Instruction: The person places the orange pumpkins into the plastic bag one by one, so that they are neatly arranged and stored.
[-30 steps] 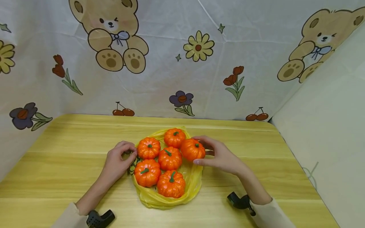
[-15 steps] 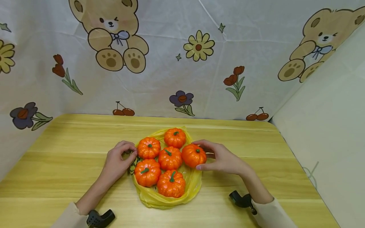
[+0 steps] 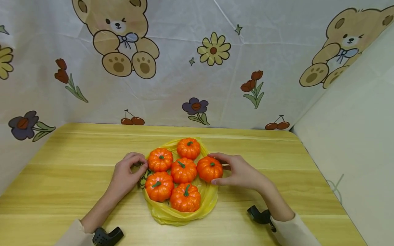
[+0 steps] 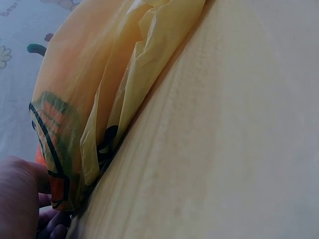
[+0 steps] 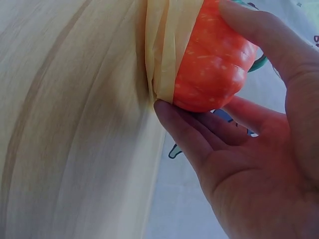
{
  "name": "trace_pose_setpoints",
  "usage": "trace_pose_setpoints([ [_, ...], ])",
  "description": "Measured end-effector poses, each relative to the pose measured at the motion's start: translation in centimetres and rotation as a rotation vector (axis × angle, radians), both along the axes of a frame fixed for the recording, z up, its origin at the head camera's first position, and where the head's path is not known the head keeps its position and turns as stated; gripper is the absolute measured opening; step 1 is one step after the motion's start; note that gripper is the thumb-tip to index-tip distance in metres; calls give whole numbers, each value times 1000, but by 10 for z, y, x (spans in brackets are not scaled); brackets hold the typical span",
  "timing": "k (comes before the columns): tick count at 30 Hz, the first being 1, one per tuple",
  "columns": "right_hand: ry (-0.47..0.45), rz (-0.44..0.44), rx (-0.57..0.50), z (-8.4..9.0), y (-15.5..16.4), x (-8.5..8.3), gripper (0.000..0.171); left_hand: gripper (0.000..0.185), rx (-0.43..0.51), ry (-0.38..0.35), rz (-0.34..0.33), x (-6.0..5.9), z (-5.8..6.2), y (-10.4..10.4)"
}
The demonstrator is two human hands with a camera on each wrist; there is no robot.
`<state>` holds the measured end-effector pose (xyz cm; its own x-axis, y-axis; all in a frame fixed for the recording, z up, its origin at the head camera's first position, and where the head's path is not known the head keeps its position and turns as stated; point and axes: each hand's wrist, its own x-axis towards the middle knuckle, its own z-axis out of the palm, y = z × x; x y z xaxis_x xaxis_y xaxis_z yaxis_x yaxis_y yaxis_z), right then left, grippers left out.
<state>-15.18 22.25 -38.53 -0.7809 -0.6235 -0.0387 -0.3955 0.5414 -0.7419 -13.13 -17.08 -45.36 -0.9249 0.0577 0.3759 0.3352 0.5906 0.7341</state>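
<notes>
A yellow plastic bag (image 3: 172,218) lies with its mouth spread on the table, and several shiny orange toy pumpkins with green stems sit in it. My right hand (image 3: 238,173) holds the rightmost pumpkin (image 3: 210,169) between thumb and fingers. The right wrist view shows this pumpkin (image 5: 214,62) inside the bag's rim (image 5: 164,55), with fingertips touching the yellow film. At the bag's left side, my left hand (image 3: 127,172) pinches its printed edge (image 3: 144,179). In the left wrist view the left hand (image 4: 17,194) is partly cut off beside the bag (image 4: 154,45).
The wood-grain table (image 3: 77,160) runs back to a white cloth (image 3: 172,85) printed with bears and flowers. A pale wall (image 3: 363,136) borders the right side. Black wrist cameras (image 3: 107,236) sit at both cuffs.
My right hand has brought the rightmost pumpkin slightly toward me and to the right, away from the pumpkin at the back. The left hand stays at the bag's edge.
</notes>
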Motion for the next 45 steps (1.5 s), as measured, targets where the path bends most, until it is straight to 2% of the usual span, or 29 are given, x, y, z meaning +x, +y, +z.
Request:
trace_pose_setpoints([
  [10,147,-30,92,0,-6,2,82,5,-3,6,-7,0,0,0],
  [14,203,-45,124,-2,-7,2,81,7,-2,3,-9,0,-1,0],
  [22,276,-90,137,-6,-10,3,83,5,2,-3,-17,1,-1,-1],
  [28,315,-138,154,-9,-11,3,84,12,15,4,-35,1,-1,0],
  [37,310,-198,135,-12,-8,0,85,13,23,-6,-72,1,1,1],
  [45,311,-228,118,-17,-6,-3,87,27,-19,31,-106,1,0,0],
])
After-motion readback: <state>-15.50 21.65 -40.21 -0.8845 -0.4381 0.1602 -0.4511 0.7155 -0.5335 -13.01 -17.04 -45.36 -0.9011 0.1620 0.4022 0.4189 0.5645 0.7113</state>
